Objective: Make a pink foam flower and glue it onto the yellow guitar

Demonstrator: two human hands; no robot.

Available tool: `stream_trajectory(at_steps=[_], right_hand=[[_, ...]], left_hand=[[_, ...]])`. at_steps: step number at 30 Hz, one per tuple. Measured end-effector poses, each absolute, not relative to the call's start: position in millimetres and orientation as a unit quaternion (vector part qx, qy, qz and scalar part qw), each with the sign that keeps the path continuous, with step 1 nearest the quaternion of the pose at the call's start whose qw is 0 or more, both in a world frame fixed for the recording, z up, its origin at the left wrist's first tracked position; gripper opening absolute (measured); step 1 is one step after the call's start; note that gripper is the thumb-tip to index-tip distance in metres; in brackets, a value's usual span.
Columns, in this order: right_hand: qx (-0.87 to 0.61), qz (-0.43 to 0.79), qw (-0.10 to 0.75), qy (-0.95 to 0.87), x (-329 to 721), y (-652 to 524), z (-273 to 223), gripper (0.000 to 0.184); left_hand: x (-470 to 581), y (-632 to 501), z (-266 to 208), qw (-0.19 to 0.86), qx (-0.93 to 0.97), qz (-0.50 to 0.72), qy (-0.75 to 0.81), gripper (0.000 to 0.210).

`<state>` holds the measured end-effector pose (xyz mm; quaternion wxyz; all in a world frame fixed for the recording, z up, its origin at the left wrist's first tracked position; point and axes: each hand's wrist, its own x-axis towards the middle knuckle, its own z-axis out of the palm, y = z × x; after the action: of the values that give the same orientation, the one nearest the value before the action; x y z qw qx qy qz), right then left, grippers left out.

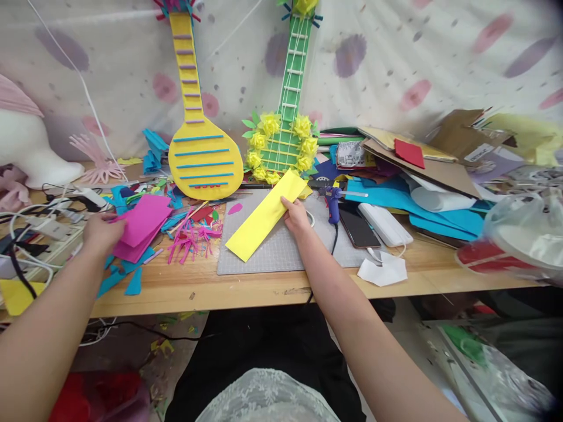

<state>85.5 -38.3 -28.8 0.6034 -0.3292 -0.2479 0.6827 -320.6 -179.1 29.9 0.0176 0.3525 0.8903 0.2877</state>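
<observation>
My right hand (pixel 297 219) is closed on the upper part of a long yellow paper strip (pixel 259 225), thumb on top. The strip slants over a grey cutting mat (pixel 237 265). At the left, my left hand (pixel 103 233) pinches the edge of a small stack of magenta paper pieces (pixel 143 225); some of its fingers are hidden. Beside the stack lie fringed pink paper bits (pixel 187 239) and blue scraps (pixel 133 282). A purple glue gun (pixel 333 206) rests to the right of my right hand.
A yellow paper guitar (pixel 206 155) and a green one (pixel 288 99) with yellow flowers lean at the back. Right are a phone (pixel 357 225), a white power bank (pixel 386 224), stacked paper and cardboard (pixel 422 176), and a bagged red-and-white tub (pixel 488 255). Cables and power strips (pixel 57 243) crowd the left.
</observation>
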Motion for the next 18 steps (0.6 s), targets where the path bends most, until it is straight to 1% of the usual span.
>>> stream_trajectory(at_steps=[1, 2, 3, 4, 6, 9, 14, 18], right_hand=[[-0.332, 0.679, 0.603, -0.254, 86, -38, -30, 0.013], [-0.334, 0.675, 0.604, -0.261, 86, -37, -30, 0.013], [-0.334, 0.671, 0.606, -0.266, 85, -37, -31, 0.014], [-0.336, 0.666, 0.610, -0.267, 85, -36, -32, 0.015], [-0.340, 0.658, 0.621, -0.256, 84, -36, -33, 0.016], [-0.344, 0.653, 0.633, -0.235, 83, -36, -32, 0.016], [-0.342, 0.654, 0.632, -0.237, 83, -37, -30, 0.016], [-0.341, 0.660, 0.628, -0.234, 82, -38, -29, 0.015]], left_hand=[[-316, -183, 26, -0.029, 0.331, 0.274, 0.902, 0.061], [-310, -186, 24, -0.096, 0.355, 0.260, 0.893, 0.072], [-304, -187, 23, -0.129, 0.410, 0.245, 0.869, 0.077], [-299, -188, 21, -0.133, 0.480, 0.220, 0.838, 0.079], [-293, -186, 17, -0.100, 0.593, 0.146, 0.786, 0.078], [-293, -180, 9, -0.074, 0.636, 0.070, 0.765, 0.074], [-295, -166, 5, -0.014, 0.577, 0.063, 0.814, 0.075], [-299, -150, 13, 0.013, 0.562, 0.084, 0.823, 0.067]])
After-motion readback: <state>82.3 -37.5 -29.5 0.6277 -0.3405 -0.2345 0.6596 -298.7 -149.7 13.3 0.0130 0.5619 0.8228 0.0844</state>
